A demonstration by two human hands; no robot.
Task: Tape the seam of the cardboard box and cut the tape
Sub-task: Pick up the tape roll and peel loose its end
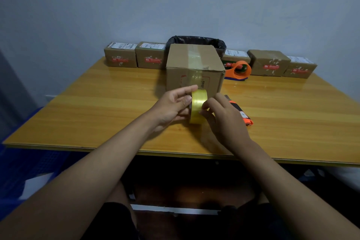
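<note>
From the head camera, a cardboard box stands on the wooden desk, near its middle and toward the far side. A strip of clear tape runs along the seam on its top face and over the near edge onto the front.

Just in front of the box, both hands hold a roll of yellowish clear tape on its edge, above the desk surface. The left hand has its grip closed on the roll's left side, thumb against the near face and fingers reaching over the top. The right hand pinches at the roll's right rim with its fingertips pressed to the tape surface; whether it has a loose tape end between them cannot be told.

Just right of the right hand, partly hidden by it, an orange and black utility knife lies flat on the desk. Behind and to the right of the box sits an orange tape dispenser. A row of small cardboard parcels with labels lines the far edge of the desk against the wall, and a bin with a black liner shows behind the box.
</note>
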